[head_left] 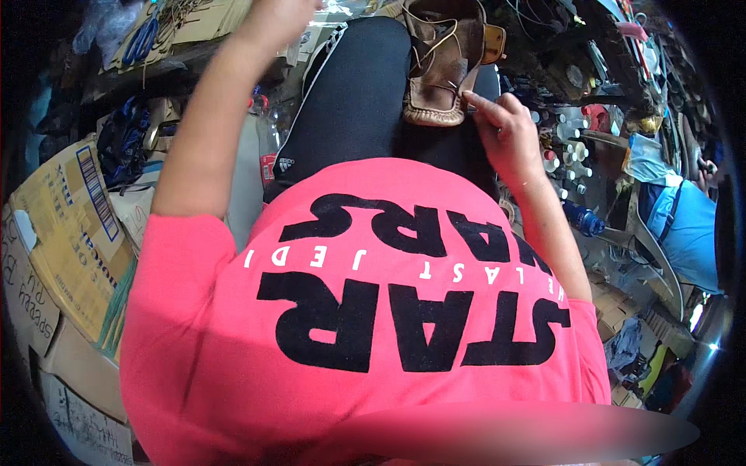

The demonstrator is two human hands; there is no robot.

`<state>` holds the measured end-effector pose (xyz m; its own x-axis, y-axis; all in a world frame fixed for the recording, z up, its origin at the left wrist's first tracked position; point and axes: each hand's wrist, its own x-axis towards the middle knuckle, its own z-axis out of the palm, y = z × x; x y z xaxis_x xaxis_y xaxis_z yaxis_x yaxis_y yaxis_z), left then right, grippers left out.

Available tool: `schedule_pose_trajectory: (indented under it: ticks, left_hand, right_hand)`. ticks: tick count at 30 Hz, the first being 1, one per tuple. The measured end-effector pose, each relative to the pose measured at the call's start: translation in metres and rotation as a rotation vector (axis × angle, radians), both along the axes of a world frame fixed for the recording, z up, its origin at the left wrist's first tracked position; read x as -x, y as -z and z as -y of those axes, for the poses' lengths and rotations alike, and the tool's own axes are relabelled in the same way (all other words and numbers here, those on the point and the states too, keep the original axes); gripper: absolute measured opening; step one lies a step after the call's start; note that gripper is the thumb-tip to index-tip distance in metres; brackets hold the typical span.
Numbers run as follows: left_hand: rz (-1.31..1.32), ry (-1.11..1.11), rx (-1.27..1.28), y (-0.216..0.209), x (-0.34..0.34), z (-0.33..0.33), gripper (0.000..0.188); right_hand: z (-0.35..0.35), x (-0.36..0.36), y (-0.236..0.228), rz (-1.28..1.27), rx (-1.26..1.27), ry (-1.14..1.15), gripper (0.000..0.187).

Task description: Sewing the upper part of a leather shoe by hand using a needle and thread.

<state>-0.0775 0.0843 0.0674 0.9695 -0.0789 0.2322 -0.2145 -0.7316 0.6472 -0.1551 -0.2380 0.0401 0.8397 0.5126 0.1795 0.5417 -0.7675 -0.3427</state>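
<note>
A brown leather moccasin shoe point(447, 74) rests on my lap between my dark trouser legs, its stitched toe turned toward me. Thin pale cord crosses its open upper, and a lighter tan flap stands out on its right side. My right hand point(509, 132) is at the shoe's right edge near the toe, index fingertip and thumb pressed there and the other fingers curled; any thread in the pinch is too small to see. My left hand point(284, 15) is raised at the top edge, left of the shoe, largely cut off, so its fingers are hidden.
Blue-handled scissors point(142, 39) lie on cardboard at the upper left. A clear plastic bottle point(270, 136) stands beside my left leg. Flattened cardboard boxes point(70, 233) lean at the left. Several white-capped bottles point(571, 147) crowd the right, near a blue bag point(688, 229).
</note>
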Motion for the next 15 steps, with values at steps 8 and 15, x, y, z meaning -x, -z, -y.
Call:
schedule_pose_trajectory:
  ticks: [8,15]
  left_hand:
    - [0.217,0.329,-0.208,0.051,0.074,0.075,0.014]
    - [0.093,0.505,0.091,0.052,0.058,0.078,0.021]
  right_hand:
    - [0.008,-0.010,0.002,-0.410,-0.315,0.032,0.032]
    - [0.019,-0.044,-0.001,-0.616,-0.329,-0.088,0.030]
